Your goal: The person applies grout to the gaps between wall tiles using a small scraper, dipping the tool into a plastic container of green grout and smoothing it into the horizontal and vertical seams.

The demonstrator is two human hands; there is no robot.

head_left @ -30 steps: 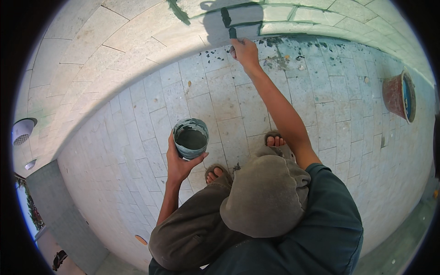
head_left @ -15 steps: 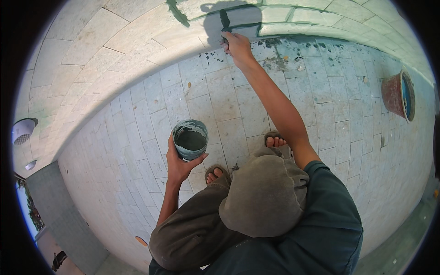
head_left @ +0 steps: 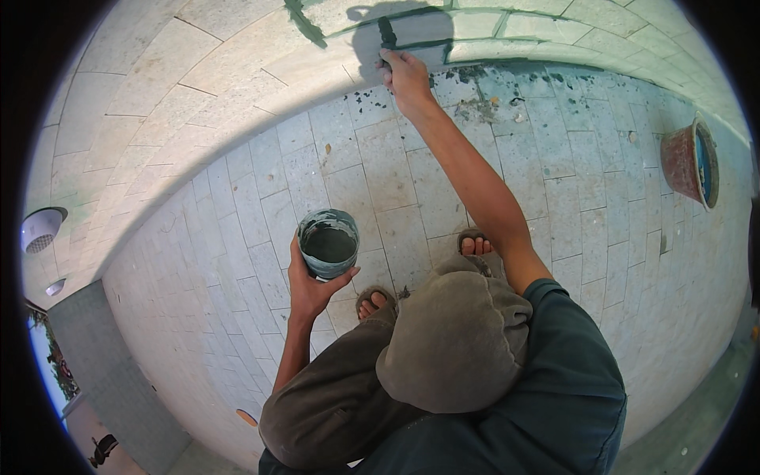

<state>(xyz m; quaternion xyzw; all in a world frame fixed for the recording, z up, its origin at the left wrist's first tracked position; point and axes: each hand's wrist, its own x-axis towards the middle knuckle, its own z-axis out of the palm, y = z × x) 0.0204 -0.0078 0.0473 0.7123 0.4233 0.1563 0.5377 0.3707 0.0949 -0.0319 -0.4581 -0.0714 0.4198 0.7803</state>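
The round, open-topped tub smeared with grey-green paste (head_left: pixel 323 268) is held over the pale tiled floor (head_left: pixel 340 178), ahead of the left knee. The dark grey-green paste (head_left: pixel 328 245) inside probably makes it fairly heavy for its size, though it looks rigid and not fragile; wet smears could leave its wall slippery, so a low, wide hold around the side seems best. The left hand (head_left: pixel 310 289) has just that — thumb on the near right side, fingers around the left, spread to the tub's width and supporting it. The left forearm rises beside the leg. The right arm reaches well forward, elbow slightly bent, and the right hand (head_left: pixel 407 79) is curled near the foot of the pale block wall (head_left: pixel 229 47) — what it grips, if anything, I cannot tell
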